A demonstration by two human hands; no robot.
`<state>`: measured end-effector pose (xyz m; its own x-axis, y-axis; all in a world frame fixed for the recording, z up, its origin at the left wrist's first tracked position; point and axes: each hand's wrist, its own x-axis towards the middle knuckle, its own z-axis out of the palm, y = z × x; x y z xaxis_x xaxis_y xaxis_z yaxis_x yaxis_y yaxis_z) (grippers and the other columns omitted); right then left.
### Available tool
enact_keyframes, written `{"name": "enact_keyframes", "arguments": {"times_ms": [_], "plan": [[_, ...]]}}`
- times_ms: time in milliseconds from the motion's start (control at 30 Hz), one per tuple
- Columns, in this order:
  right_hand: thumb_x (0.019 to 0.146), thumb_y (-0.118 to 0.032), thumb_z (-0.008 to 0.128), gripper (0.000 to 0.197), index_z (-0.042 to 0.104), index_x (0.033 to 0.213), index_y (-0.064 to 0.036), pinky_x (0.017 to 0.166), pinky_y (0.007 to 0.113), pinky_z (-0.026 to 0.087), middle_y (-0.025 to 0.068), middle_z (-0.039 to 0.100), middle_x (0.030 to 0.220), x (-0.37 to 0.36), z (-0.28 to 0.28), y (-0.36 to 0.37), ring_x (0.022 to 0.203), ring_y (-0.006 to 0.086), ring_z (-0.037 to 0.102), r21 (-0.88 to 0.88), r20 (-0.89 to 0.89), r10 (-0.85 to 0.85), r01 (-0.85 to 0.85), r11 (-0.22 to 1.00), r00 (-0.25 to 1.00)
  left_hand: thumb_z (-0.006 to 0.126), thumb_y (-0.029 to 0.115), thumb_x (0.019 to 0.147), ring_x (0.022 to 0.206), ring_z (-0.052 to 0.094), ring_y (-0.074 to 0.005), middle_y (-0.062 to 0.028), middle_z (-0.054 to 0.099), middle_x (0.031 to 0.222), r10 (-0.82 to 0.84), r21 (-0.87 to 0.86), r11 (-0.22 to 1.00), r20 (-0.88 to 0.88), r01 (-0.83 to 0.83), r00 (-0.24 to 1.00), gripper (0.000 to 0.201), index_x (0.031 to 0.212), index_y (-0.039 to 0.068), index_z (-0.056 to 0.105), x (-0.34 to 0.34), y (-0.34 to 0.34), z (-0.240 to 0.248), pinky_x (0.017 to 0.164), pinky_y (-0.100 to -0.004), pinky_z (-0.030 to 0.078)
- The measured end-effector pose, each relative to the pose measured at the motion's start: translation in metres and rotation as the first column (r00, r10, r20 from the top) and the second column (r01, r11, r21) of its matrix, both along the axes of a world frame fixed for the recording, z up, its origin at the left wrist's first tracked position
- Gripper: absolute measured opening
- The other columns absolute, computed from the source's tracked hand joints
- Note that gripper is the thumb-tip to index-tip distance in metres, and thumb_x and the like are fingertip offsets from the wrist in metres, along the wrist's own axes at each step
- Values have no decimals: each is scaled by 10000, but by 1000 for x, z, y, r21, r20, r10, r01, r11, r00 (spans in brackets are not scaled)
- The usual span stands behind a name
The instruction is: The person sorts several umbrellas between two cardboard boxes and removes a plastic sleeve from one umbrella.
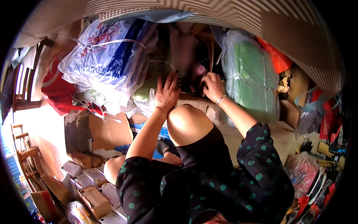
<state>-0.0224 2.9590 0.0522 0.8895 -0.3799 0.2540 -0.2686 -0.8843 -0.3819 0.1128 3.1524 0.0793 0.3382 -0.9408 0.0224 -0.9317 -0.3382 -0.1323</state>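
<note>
My left hand [167,92] lies with its fingers stretched out and a little apart, just above my raised knee, beside a greenish plastic bundle [143,90]. It appears to hold nothing. My right hand [213,87], with a bracelet at the wrist, has its fingers curled at the edge of a dark gap between the bundles. What it grips, if anything, is hidden. Close to its fingertips is a small pinkish round thing [200,70] among dark items too dim to name.
A large blue-and-white plastic-wrapped bundle [112,52] is tied with string at left. Right of the gap stands a green wrapped bundle [248,76]. Small cardboard boxes [93,199] crowd the lower left. Assorted goods [307,175] pile up at right. Striped cloth [223,13] hangs overhead.
</note>
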Motion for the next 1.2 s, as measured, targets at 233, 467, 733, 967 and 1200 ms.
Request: {"name": "enact_keyframes", "arguments": {"times_ms": [233, 467, 733, 967, 1200], "plan": [[744, -230, 554, 207, 667, 804, -67, 901, 355, 386, 89, 645, 834, 5, -14, -8, 995, 264, 545, 33, -345, 98, -92, 995, 934, 527, 248, 814, 1372, 145, -295, -88, 246, 1468, 51, 109, 993, -66, -44, 997, 202, 930, 262, 692, -10, -9, -2, 1013, -697, 109], [844, -559, 425, 508, 669, 805, -116, 777, 326, 433, 53, 653, 858, 58, -65, -20, 808, 198, 574, 666, -445, 270, 114, 737, 854, 563, 267, 783, 1392, 80, -284, -87, 202, 1484, 51, 181, 982, -6, -49, 999, 195, 910, 186, 687, 1, -30, 5, 993, -731, 71], [831, -578, 418, 651, 630, 1056, -5, 890, 382, 440, 223, 600, 1100, 51, -56, -30, 1057, 342, 570, 506, -662, -51, 496, 706, 747, 669, 349, 652, 1383, 96, -313, -101, 257, 1443, 86, 16, 996, -182, -84, 980, 254, 864, 214, 704, 16, -13, 30, 963, -761, 73], [764, -385, 535, 441, 659, 829, 32, 744, 430, 492, 266, 625, 863, 33, -43, -19, 838, 390, 625, 394, -552, -159, 424, 815, 819, 653, 301, 683, 1387, 73, -330, -91, 227, 1458, 134, 33, 991, -226, -130, 965, 156, 796, 199, 690, 15, -10, 40, 954, -771, 75], [787, -364, 494, 424, 659, 824, 24, 730, 444, 497, 259, 628, 866, 29, -39, -22, 820, 398, 625, 442, -563, -119, 420, 793, 818, 646, 279, 679, 1371, 134, -349, -108, 262, 1445, 156, 38, 988, -185, -152, 970, 170, 820, 197, 691, 10, -18, 44, 971, -756, 70]]}}
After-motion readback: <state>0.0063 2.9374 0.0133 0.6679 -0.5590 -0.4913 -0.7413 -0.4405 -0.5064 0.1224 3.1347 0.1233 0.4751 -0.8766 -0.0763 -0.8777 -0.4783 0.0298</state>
